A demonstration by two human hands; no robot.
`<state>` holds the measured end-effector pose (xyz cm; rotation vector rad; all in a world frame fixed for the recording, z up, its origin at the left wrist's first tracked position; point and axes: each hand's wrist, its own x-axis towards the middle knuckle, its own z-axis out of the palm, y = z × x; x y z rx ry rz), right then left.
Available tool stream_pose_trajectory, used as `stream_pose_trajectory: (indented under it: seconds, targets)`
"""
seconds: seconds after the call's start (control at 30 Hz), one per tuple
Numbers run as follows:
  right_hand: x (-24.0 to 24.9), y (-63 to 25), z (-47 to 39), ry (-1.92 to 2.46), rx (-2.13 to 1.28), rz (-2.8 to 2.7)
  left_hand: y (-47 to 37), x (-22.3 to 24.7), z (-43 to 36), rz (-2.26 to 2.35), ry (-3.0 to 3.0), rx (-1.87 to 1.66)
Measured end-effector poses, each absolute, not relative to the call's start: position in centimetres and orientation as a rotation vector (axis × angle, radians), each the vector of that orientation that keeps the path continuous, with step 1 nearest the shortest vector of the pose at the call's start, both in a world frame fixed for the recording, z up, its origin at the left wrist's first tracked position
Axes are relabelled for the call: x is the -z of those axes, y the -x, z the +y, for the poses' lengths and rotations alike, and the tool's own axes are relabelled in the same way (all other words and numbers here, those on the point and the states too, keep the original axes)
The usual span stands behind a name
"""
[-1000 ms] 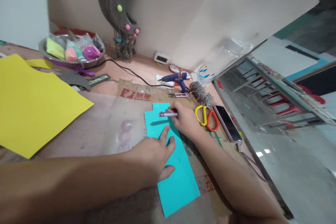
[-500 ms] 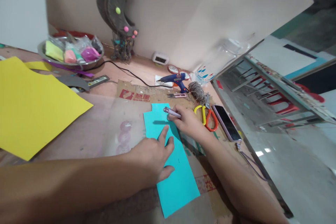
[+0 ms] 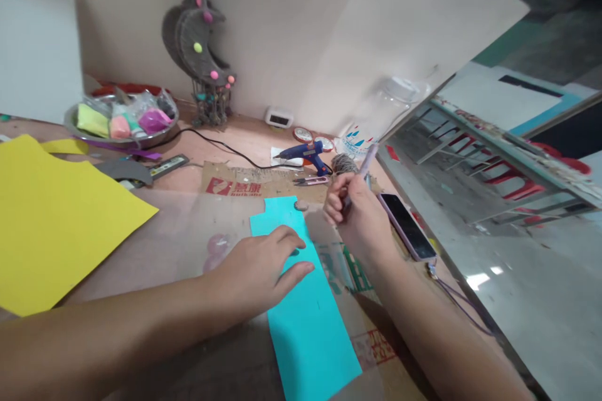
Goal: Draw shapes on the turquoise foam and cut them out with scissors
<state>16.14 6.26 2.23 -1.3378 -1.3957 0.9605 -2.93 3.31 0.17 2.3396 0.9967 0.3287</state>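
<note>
A turquoise sheet (image 3: 308,319) with a narrower tab at its far end lies before me. My left hand (image 3: 263,266) is over its middle, thumb apart from the slightly bent fingers, and holds nothing. Right of the sheet, my right hand (image 3: 362,216) is closed round a pale purple pen (image 3: 369,160), which points up and away from the sheet. A small pinkish-brown lump (image 3: 301,205), too small to name, sits by the sheet's far right corner.
Yellow sheet (image 3: 61,225) lies left. Behind are a metal bowl (image 3: 141,141) of clay packets, a glue gun (image 3: 305,153), thread snips (image 3: 311,181), grey yarn (image 3: 345,164) and a clear jug (image 3: 376,116). A phone (image 3: 408,225) lies near the table's right edge.
My right hand has lifted off the turquoise sheet and moved right with the pen, which now points upward. My left hand's fingers have curled in slightly. The scissors are now hidden behind my right hand.
</note>
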Motion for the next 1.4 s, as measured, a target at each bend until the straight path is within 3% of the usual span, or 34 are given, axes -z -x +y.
stream_pose_trajectory:
  seconds: [0.23,0.67,1.07,1.4]
  targets:
    - [-1.6,-11.7,2.7,0.988,-1.534,-1.169,2.7,0.9,4.5,0.893,-2.237,-0.63]
    - [-6.1,-16.0,4.7,1.251,-1.097,-1.281,2.6,1.0,3.3,0.741,-2.392,-0.562]
    - [-5.7,-15.7,4.7,0.945,-1.455,-0.724,2.5,2.0,3.9,0.615,-2.476,-0.958]
    - [-5.6,-15.6,4.7,0.887,-1.489,-0.665,2.5,2.0,3.9,0.628,-2.482,-0.979]
